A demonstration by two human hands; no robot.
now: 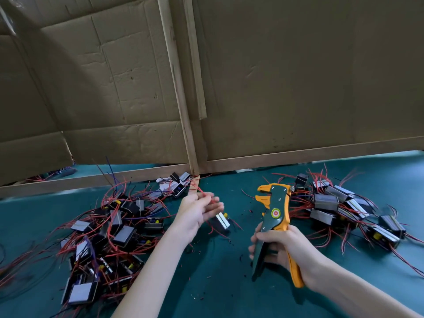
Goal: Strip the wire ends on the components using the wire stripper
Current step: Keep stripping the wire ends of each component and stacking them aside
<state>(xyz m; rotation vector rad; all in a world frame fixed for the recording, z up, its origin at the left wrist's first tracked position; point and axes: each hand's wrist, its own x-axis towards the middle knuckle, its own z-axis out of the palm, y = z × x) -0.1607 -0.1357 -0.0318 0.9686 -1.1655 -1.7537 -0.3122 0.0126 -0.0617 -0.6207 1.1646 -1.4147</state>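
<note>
1. Above the right hand [284, 246], curled round its handles, the wire stripper [275, 212] points up, jaws apart.
2. Beside the blurred left hand [195, 214] is a red-wired component [222, 222]; grip unclear.

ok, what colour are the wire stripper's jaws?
Orange, on a dark green body. The wire stripper shows clearly in the head view.
</note>
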